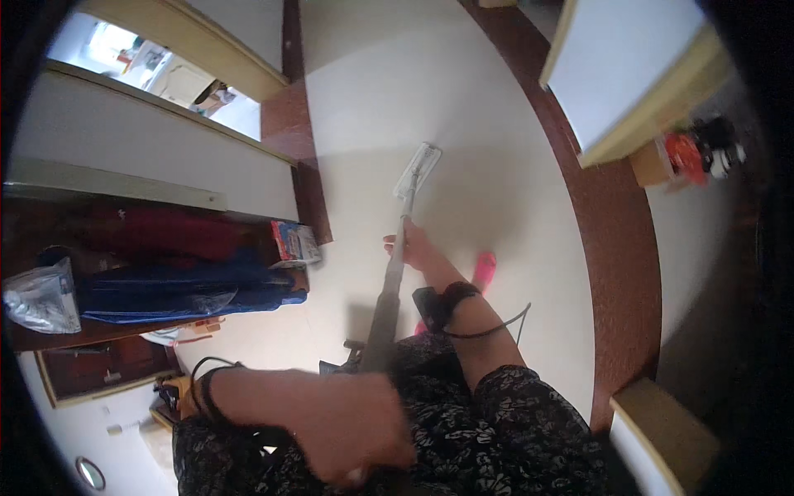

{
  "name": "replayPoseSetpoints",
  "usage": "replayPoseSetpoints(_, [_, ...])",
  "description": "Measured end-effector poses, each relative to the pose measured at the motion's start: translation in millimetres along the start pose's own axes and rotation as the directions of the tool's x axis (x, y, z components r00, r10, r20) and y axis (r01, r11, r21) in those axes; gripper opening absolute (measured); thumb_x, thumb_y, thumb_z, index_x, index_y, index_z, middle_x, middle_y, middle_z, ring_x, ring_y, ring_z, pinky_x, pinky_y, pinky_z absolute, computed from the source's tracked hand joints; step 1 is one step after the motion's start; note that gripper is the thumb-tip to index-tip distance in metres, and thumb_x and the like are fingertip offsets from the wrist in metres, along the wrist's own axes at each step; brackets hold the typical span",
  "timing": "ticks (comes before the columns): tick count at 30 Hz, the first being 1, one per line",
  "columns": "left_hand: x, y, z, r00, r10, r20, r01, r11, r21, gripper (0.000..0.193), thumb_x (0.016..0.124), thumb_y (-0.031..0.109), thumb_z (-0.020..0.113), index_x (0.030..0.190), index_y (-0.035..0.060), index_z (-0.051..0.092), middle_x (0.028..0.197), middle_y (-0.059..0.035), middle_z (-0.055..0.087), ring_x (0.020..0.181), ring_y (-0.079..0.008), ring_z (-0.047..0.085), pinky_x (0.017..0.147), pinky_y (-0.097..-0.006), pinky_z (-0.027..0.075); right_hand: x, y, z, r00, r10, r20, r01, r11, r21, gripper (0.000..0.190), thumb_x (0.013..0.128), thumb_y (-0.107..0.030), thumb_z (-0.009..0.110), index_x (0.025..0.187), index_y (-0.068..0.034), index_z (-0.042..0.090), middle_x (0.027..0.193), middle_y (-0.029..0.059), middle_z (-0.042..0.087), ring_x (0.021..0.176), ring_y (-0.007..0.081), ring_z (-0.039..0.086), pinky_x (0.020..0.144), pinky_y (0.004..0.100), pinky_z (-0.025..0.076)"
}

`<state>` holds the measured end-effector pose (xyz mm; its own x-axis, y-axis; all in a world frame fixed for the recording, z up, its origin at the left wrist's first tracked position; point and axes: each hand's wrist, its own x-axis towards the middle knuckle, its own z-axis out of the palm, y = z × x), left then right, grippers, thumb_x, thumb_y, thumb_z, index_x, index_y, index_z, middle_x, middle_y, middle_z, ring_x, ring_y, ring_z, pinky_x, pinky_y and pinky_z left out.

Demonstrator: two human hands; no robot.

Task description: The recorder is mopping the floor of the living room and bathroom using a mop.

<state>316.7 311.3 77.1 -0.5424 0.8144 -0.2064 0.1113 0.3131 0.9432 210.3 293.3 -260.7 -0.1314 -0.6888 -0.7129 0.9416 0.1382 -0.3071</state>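
Note:
A flat mop's pale handle [386, 310] runs from close under me out over the light floor. Its rectangular head [428, 154] lies on the floor ahead, tilted slightly in the view. Low in the picture, my left hand [356, 421] is closed around the upper end of the handle, and the fist hides that end. Further down the shaft, my right hand [417, 245] holds it from the right side, some fingertips showing past it on the left. A dark strap with a small box [434, 308] and a cable is on my right forearm.
On the left, a dark wooden shelf [288, 282] carries folded blue cloth [186, 297], a plastic bag [46, 297] and a printed box [294, 242]. Brown border strips [611, 248] edge the floor. A white-faced door [620, 68] stands at right. Pink footwear [485, 268] shows below me.

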Motion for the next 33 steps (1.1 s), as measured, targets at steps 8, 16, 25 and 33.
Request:
replayPoseSetpoints(8, [32, -70, -124, 0.914, -0.081, -0.398, 0.121, 0.990, 0.075, 0.017, 0.050, 0.019, 0.059, 0.059, 0.0068, 0.050, 0.058, -0.0087, 0.052, 0.058, -0.0280, 0.053, 0.052, -0.0377, 0.041, -120, -149, 44, 0.934, 0.191, 0.302, -0.098, 0.950, -0.298, 0.033, 0.082, -0.030, 0.050, 0.107, -0.008, 0.047, 0.102, 0.0105, 0.054, 0.085, 0.0216, 0.055, 0.071, 0.0326, 0.046])
replayPoseSetpoints(16, [93, -166, -234, 0.691, -0.057, -0.720, 0.188, 0.977, 0.103, 0.026, 0.052, 0.019, 0.060, 0.075, 0.0067, 0.060, 0.068, -0.0118, 0.059, 0.066, -0.0295, 0.057, 0.059, -0.0374, 0.045, -177, -293, 25, 0.982, 0.145, 0.120, -0.117, 0.969, -0.218, 0.037, 0.085, -0.028, 0.045, 0.115, -0.006, 0.042, 0.107, 0.0089, 0.050, 0.091, 0.0177, 0.052, 0.068, 0.0327, 0.048])
replayPoseSetpoints(25, [66, -351, -345, 0.654, -0.091, -0.751, 0.253, 0.962, 0.104, 0.037, 0.057, 0.041, 0.068, 0.075, 0.0100, 0.058, 0.072, -0.0100, 0.059, 0.072, -0.0282, 0.057, 0.064, -0.0397, 0.044, -163, -387, 61, 0.907, -0.403, -0.124, -0.177, -0.097, -0.979, 0.042, 0.078, -0.011, 0.052, 0.119, -0.004, 0.043, 0.094, 0.0099, 0.059, 0.082, 0.0190, 0.057, 0.066, 0.0303, 0.046])
replayPoseSetpoints(33, [24, -400, -427, 0.635, -0.199, -0.746, 0.306, 0.952, 0.007, 0.034, 0.059, 0.039, 0.067, 0.072, 0.0089, 0.061, 0.068, -0.0096, 0.059, 0.069, -0.0284, 0.058, 0.062, -0.0378, 0.045, -86, -472, 150, 0.938, -0.314, -0.149, -0.292, -0.478, -0.828, 0.043, 0.073, -0.014, 0.059, 0.113, -0.001, 0.049, 0.085, 0.0187, 0.060, 0.078, 0.0250, 0.061, 0.067, 0.0302, 0.045])
